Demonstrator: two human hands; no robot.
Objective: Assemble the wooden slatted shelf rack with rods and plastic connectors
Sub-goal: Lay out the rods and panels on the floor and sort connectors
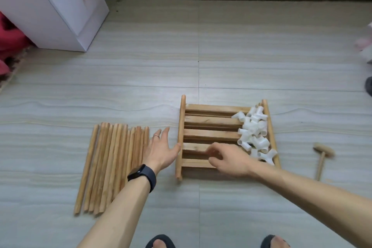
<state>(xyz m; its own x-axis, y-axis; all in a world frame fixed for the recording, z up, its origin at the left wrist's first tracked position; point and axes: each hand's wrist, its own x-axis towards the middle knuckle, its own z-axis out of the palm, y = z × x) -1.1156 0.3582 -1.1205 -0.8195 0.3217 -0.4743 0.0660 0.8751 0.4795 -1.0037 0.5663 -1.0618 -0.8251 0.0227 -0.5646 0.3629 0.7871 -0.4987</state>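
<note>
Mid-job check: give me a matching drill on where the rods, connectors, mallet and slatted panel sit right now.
Things:
1. wooden rods
2. white plastic connectors
3. wooden mallet
4. slatted shelf panel

Places:
A. alone on the floor, far right
B. partly beneath the right hand
C. side by side on the floor, left
D. heaped on the panel's right side

Pairs: 1-C; 2-D; 3-A; 4-B

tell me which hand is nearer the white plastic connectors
Right. The right hand is over the slatted panel, just left of the connectors; the left hand is at the panel's left edge.
</note>
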